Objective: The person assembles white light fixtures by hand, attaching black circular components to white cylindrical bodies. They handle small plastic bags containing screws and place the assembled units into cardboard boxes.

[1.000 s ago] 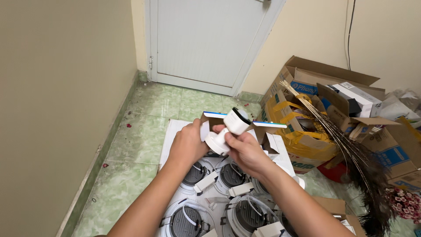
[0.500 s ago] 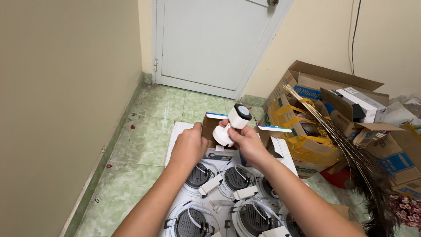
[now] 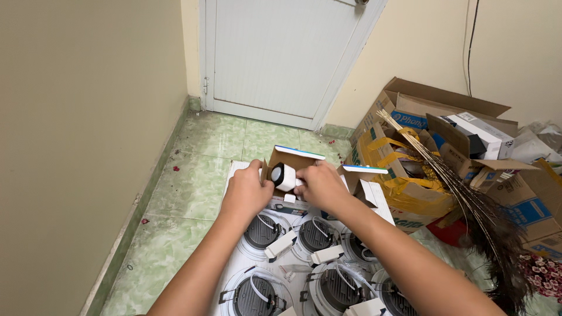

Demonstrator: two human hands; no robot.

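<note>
1. The left hand (image 3: 246, 196) has its grip closed round the left wall of a small open cardboard box (image 3: 293, 159), thumb up on the rim.
2. The right hand (image 3: 319, 186) is curled shut on a small white cylindrical fitting with a black face (image 3: 284, 176), holding it at the mouth of the box.
3. That fitting sits between the two hands, at about 9 o'clock from the right fingers and 2 o'clock from the left knuckles, its black face turned toward the left hand.
4. At 6 o'clock below the hands, round recessed downlights (image 3: 263, 231) lie face-down in rows on a white sheet (image 3: 234, 175) spread over the green tiled floor (image 3: 193, 175).
5. At 3 o'clock stand larger open cardboard cartons (image 3: 410, 193) with a broom of thin sticks (image 3: 445, 169) leaning across them.
6. A white door (image 3: 281, 52) is at 12 o'clock.
</note>
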